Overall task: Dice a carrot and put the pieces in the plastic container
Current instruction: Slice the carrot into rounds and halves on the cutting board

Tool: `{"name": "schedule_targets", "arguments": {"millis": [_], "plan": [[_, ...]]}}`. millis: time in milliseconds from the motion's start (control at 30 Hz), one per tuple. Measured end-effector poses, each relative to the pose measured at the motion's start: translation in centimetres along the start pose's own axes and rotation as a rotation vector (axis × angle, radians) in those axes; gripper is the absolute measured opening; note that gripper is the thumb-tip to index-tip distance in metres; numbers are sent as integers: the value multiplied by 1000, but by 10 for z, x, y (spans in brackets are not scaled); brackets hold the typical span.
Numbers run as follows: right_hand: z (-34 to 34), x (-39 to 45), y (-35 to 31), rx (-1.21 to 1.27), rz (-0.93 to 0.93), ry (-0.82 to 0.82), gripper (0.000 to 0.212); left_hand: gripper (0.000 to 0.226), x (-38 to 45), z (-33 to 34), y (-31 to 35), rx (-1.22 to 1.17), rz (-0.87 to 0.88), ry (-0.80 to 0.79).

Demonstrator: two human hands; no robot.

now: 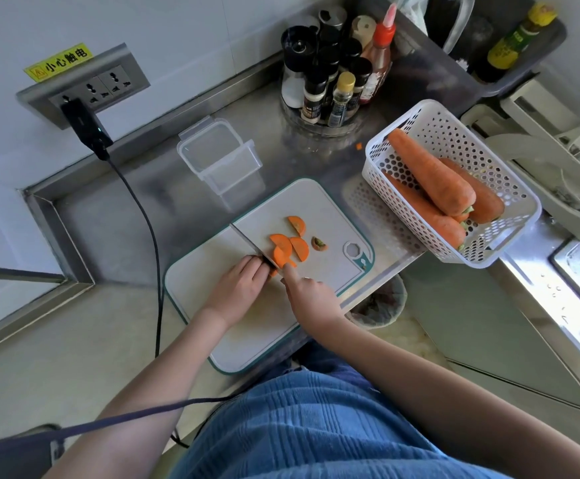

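Cutting has begun, but the box has no carrot in it yet.

The left hand has its fingers curled down over a carrot piece and holds it on the cutting board. The right hand grips the knife, with one finger lying along the top, and the blade sits right at the piece. Just past the hands lie a few half-round slices and the cut-off carrot top. These are thick slices, not little cubes, so most of the dicing looks still to do. The plastic container stands open behind the board with nothing in it. One tiny orange bit lies on the counter. Whole carrots wait in the white basket to the right.
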State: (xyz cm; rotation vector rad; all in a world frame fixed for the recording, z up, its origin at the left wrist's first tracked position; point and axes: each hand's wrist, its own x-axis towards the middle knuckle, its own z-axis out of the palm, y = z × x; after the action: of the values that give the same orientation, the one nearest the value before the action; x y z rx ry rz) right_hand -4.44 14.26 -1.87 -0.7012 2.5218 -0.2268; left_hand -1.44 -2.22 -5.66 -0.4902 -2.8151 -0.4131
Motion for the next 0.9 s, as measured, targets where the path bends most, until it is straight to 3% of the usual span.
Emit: {"name": "schedule_targets", "arguments": {"millis": [433, 633, 800, 900], "plan": [[-13, 15, -7, 61, 21, -101, 45, 21, 0, 4, -1, -40, 24, 92], [-21, 15, 4, 169, 45, -71, 18, 26, -2, 0, 4, 14, -26, 57], [-24, -2, 28, 316, 125, 18, 21, 26, -8, -2, 6, -17, -67, 16], [-27, -8, 39, 276, 90, 7, 37, 26, -5, -4, 7, -15, -90, -28]]}}
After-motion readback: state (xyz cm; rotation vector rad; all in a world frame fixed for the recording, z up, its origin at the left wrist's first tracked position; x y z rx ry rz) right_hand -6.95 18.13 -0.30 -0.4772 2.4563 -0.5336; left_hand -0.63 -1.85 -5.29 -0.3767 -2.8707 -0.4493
